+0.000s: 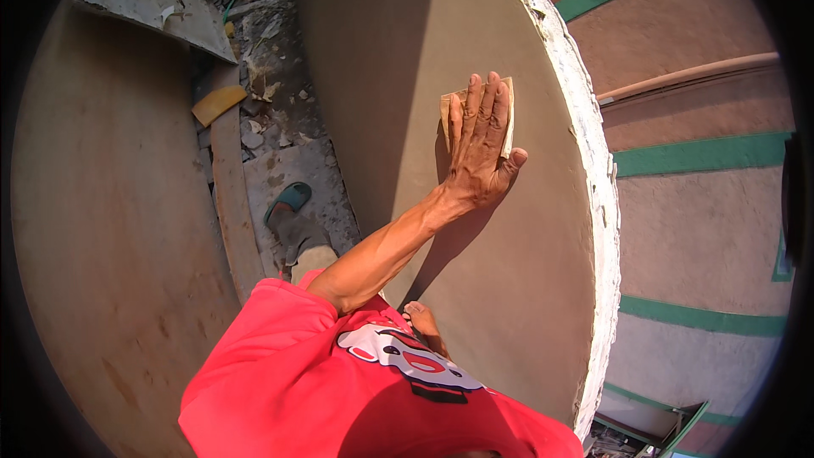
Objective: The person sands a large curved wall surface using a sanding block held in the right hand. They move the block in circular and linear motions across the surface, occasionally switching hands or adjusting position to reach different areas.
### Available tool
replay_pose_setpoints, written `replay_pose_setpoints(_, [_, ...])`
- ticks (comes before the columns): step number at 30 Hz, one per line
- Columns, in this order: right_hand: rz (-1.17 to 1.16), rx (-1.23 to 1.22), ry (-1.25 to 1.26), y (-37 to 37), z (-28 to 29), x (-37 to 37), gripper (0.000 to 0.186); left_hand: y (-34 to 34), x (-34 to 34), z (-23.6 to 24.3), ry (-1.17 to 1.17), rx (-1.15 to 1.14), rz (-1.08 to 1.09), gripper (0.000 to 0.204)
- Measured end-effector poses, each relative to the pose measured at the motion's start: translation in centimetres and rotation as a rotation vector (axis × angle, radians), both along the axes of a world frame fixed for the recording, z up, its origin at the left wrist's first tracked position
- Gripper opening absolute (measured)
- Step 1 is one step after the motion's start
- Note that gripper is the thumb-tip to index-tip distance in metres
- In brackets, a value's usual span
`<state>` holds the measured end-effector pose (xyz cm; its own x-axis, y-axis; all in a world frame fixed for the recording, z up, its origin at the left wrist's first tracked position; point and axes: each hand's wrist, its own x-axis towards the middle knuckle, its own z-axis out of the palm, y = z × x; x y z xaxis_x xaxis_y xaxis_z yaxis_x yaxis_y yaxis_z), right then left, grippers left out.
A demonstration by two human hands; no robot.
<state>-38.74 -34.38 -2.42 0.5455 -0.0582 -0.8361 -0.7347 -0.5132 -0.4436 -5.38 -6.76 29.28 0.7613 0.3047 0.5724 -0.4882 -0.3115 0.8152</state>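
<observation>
Our red fabric shirt (280, 365) overlaps the smooth grey plaster slab (530, 263); on it, our left hand (481, 148), fingers (487, 110) outstretched, covers a tan, flat-sided pad (446, 108): even pressure should help.

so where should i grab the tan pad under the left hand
Probably pinch the tan pad by its upper corners, coming from the camera's side: it sits against the smooth brown surface, and the left hand covers most of its middle, leaving those corners exposed.
</observation>
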Motion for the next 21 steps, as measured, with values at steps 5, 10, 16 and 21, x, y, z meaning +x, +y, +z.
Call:
replay_pose_setpoints(5, [0.018, 0.026, 0.002, -2.2, -1.4, -1.3, 0.037, 1.0, 3.1, -3.6, 0.283, -0.357, -0.019, 0.085])
replay_pose_setpoints(10, [-0.100, 0.027, 0.024, -1.1, -0.1, 0.2, 0.034, -1.2, 0.2, 0.0, -0.057, 0.017, 0.028, 0.085])
replay_pose_setpoints(16, [-0.059, 0.037, 0.046, 0.7, 0.6, 1.5, 0.036, 7.3, 8.2, -7.8, 0.234, -0.442, -0.215, 0.084])
replay_pose_setpoints(21, [0.178, -0.010, -0.002, 0.5, 1.5, 1.3, 0.034, 1.0, 3.5, 1.4, -0.022, -0.055, 0.040, 0.085])
